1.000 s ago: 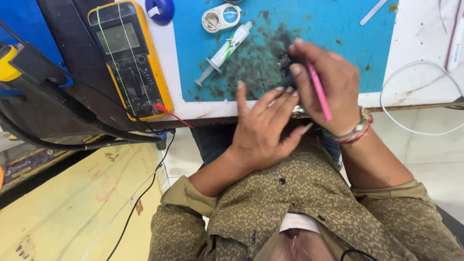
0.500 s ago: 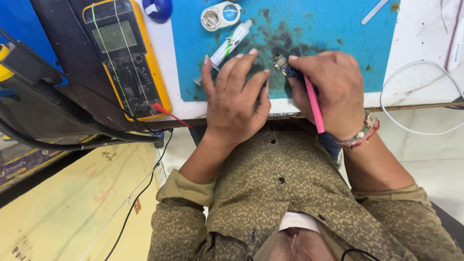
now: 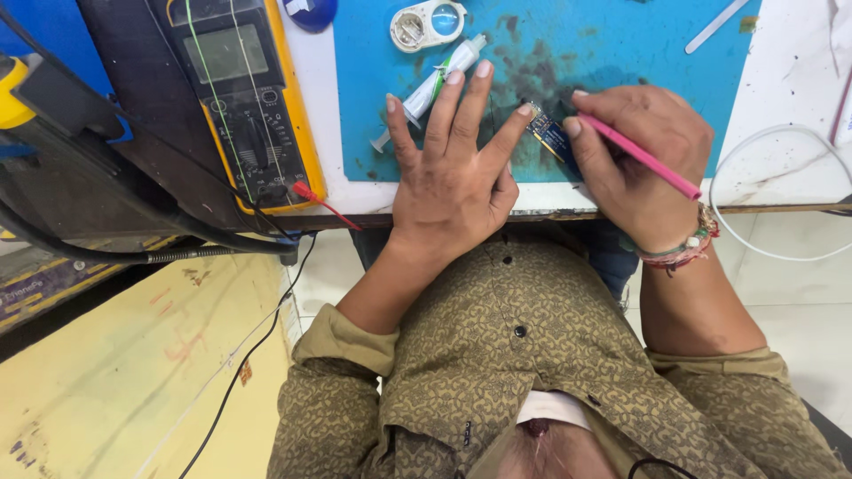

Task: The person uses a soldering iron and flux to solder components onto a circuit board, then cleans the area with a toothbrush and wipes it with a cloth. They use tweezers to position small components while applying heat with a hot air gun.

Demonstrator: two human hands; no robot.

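My left hand (image 3: 453, 168) lies flat on the blue work mat (image 3: 612, 53) with its fingers spread. Its index fingertip touches the end of a small blue circuit board (image 3: 550, 135). A white syringe (image 3: 426, 89) sits on the mat just beyond the fingers. My right hand (image 3: 643, 160) grips a pink pen-like tool (image 3: 643, 158) and rests against the other end of the board, with the tool's tip hidden behind the thumb.
A yellow-cased multimeter (image 3: 240, 98) with a red probe lead (image 3: 324, 202) stands left of the mat. A small round white container (image 3: 428, 24) lies at the mat's top. A white cable (image 3: 772, 191) loops at the right. Black cables (image 3: 133, 248) hang off the bench at left.
My left hand moved from the table edge up onto the mat and spread flat, with a fingertip reaching the board. My right hand stayed on the board with the pink tool.
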